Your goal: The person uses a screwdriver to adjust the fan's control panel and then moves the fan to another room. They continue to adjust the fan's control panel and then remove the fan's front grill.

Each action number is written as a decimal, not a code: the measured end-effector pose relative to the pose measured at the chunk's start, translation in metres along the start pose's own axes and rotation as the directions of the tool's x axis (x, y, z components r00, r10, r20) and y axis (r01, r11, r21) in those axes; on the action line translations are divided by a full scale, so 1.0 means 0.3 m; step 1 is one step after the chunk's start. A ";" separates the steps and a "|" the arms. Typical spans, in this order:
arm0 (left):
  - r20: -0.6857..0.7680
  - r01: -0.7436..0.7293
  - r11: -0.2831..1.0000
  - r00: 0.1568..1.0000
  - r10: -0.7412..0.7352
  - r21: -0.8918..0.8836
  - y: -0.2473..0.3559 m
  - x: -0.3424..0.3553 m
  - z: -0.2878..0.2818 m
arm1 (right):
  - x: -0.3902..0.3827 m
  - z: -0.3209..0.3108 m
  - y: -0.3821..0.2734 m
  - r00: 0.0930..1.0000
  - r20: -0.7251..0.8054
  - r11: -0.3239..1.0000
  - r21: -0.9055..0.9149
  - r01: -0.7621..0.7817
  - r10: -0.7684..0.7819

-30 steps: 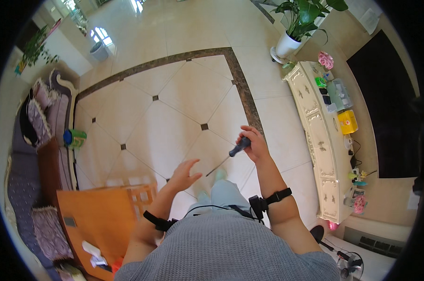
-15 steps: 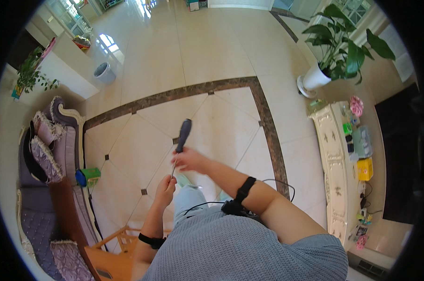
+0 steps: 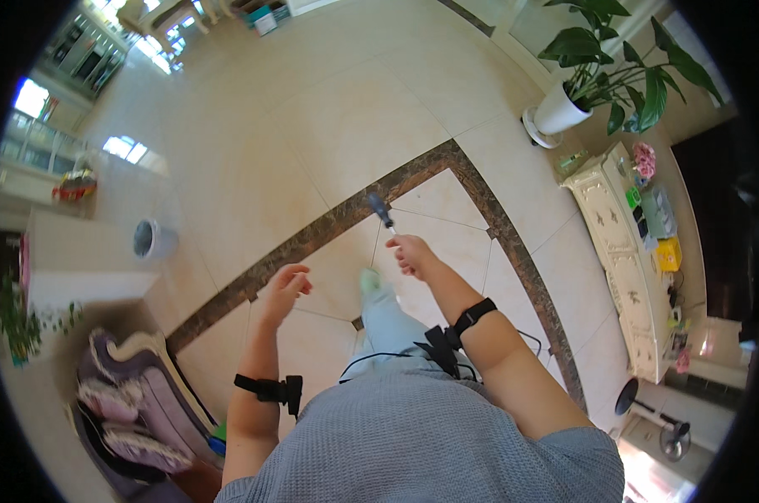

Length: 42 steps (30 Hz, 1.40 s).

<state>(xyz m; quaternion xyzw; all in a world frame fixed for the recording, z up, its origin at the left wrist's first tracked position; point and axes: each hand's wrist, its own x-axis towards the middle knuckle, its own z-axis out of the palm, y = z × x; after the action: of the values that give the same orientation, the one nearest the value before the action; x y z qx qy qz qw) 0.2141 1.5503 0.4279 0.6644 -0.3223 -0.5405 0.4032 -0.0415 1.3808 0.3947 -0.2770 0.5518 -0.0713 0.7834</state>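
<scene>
Screwdriver [image 3: 380, 210] stays gripped in right hand [image 3: 415, 256] while left hand [image 3: 286, 287], loosely unclenched, has let go.

Is a screwdriver [image 3: 382, 212] with 1 dark blue-grey handle [image 3: 378, 204], thick and rounded at the end, on a thin, pale metal shaft [image 3: 392, 230]. Sits in the right hand [image 3: 412, 255], gripped by the shaft rather than the handle. Slants forward and slightly left, handle end outermost. Shows only a short stretch of metal, tip hidden
</scene>
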 end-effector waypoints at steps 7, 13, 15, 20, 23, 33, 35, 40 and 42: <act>-0.236 0.267 0.935 0.949 -0.212 0.233 -0.123 0.375 -0.639 | 0.579 -0.034 -0.284 0.894 -0.446 0.997 0.041 0.059 -0.034; -0.474 0.502 0.850 0.717 -0.511 -0.156 -0.112 0.407 -1.028 | 0.807 0.091 -0.614 0.938 -0.338 0.973 0.231 -0.002 0.082; -0.467 0.518 0.814 0.670 -0.577 -0.263 -0.066 0.499 -1.127 | 0.881 0.119 -0.731 0.945 -0.310 0.946 0.323 0.004 0.101; -0.366 0.708 0.705 0.667 -0.649 0.043 0.139 1.058 -1.308 | 1.148 0.076 -0.857 0.900 -0.436 0.812 0.533 0.238 0.022; -0.262 0.520 0.655 0.851 -0.456 0.549 0.364 1.537 -1.328 | 1.283 -0.007 -0.908 0.867 -0.444 0.891 -0.455 0.000 -0.227; 0.257 -0.098 0.658 0.955 -0.149 0.747 0.958 2.631 -0.785 | 1.538 -0.334 -1.061 0.702 -0.611 0.813 0.577 0.079 0.366; 0.229 -0.041 0.561 0.935 -0.270 0.827 0.988 2.704 -0.740 | 1.620 -0.368 -1.060 0.753 -0.452 0.444 0.864 0.237 0.477; 0.170 -0.030 0.326 0.896 -0.409 0.945 0.987 2.944 -0.670 | 1.868 -0.564 -1.110 0.784 -0.327 0.255 0.941 0.221 0.528; 0.099 0.132 0.382 0.843 -0.528 0.915 0.969 3.050 -0.664 | 1.966 -0.623 -1.132 0.781 -0.348 0.246 0.936 0.253 0.519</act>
<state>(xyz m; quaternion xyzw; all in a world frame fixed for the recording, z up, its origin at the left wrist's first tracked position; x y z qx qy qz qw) 0.6014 0.6613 0.2835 0.7083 -0.4817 -0.4800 -0.1894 0.0800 0.7840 0.0377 0.3488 0.6301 -0.4025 0.5651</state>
